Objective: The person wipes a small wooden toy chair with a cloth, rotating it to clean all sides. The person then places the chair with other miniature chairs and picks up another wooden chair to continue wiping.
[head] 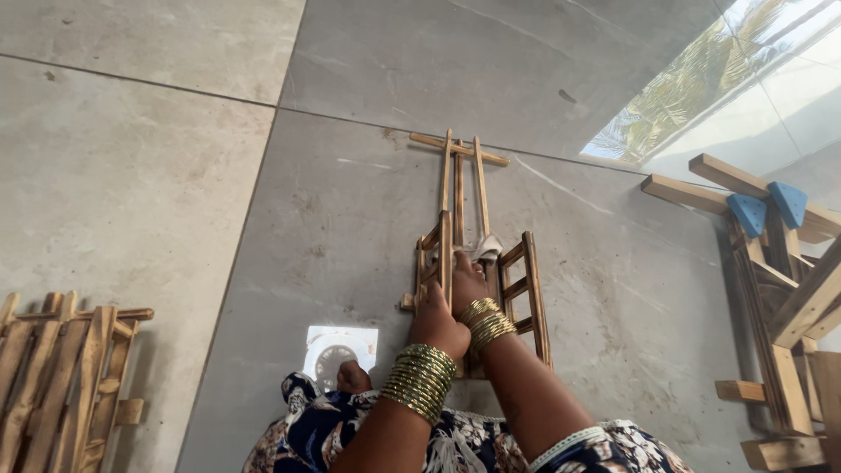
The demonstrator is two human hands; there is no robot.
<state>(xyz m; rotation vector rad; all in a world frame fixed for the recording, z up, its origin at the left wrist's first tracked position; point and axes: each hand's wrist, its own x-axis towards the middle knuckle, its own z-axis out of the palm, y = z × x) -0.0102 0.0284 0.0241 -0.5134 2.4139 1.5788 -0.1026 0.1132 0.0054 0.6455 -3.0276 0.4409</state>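
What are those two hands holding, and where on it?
The left hand grips a side rail of the small wooden frame lying on the floor. The right hand presses a pale cloth against the frame's middle.

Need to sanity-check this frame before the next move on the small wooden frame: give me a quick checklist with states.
1. Left hand on the wooden frame: ok, it rests against the left ladder-like side piece.
2. Right hand on the frame's middle: ok, by the white cloth; whether it grips the cloth, cannot tell.
3. Frame flat on the tiled floor: ok for the long slats; the side pieces stand on edge.
4. Right side piece free of hands: ok.
5. Fingertip grip: cannot tell, hidden behind the slats.
6. Wooden pieces stacked at left and right lie apart from the frame: ok.
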